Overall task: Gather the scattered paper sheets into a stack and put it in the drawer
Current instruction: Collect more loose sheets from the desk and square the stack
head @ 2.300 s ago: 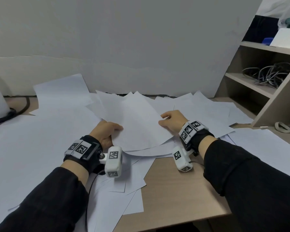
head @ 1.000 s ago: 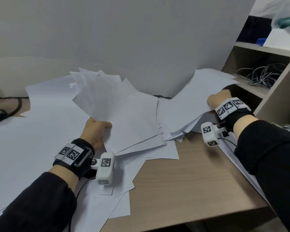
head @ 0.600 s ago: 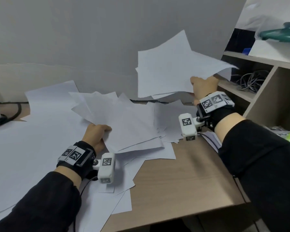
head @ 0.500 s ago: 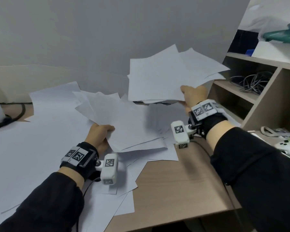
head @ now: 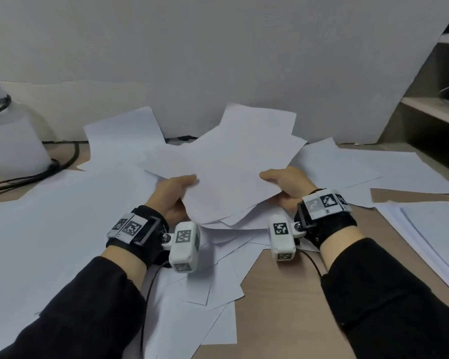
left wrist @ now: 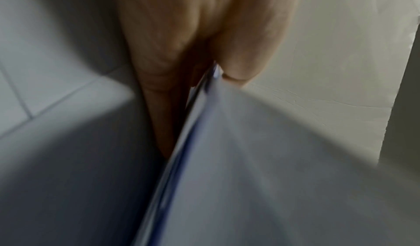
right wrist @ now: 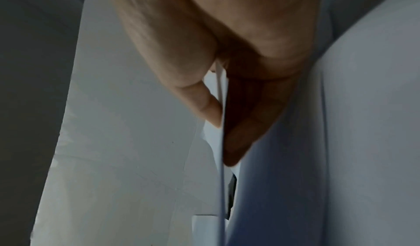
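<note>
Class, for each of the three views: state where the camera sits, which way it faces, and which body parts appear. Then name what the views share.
Head: worn on the head, facing forward and down at the desk; both sleeved forearms, left hand, right hand.
Left wrist: along the hand; thumb and fingers pinching the paper bundle.
Right wrist: likewise, its own fingers.
Shared: the bundle.

Your right hand point(head: 287, 186) has come back from the shelf side at 2 o'clock and laid its batch of sheets onto the bundle point(head: 233, 174) your left hand point(head: 173, 196) holds. Both hands now pinch one merged bundle, lowered toward the table point(head: 285, 294).
</note>
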A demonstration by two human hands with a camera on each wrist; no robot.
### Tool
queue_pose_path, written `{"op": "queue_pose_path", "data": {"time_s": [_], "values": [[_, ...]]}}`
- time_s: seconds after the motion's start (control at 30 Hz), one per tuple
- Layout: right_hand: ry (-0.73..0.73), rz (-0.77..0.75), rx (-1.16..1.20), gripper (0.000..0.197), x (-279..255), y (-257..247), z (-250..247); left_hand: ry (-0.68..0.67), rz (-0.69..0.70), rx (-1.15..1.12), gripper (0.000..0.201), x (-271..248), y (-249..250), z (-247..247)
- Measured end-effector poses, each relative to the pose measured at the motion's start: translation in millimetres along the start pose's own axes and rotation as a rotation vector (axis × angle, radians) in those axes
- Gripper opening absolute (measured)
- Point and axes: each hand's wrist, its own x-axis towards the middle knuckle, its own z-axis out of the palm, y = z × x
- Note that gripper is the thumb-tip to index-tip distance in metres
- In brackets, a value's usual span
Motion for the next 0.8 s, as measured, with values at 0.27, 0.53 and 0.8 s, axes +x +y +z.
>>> {"op": "queue_pose_path", "data": {"time_s": [0.27,0.53,0.8], "values": [[0.03,0.04,0.164,0.017,22.7,-0.4,-33.5,0.065,0.065,0.11,0.04,17.6,-2.5,-11.7],[0.088,0.051,0.105,0.02,26.1,-3.7,-51.2,-0.014,0.1,0.222,0.039,8.5,-2.8,-4.6],[0.014,-0.113,-0.02,0.015,20.7,-3.4,-56.1,-0.026,-0.002,0.299,0.034,2.4,24.0,-17.1]]}}
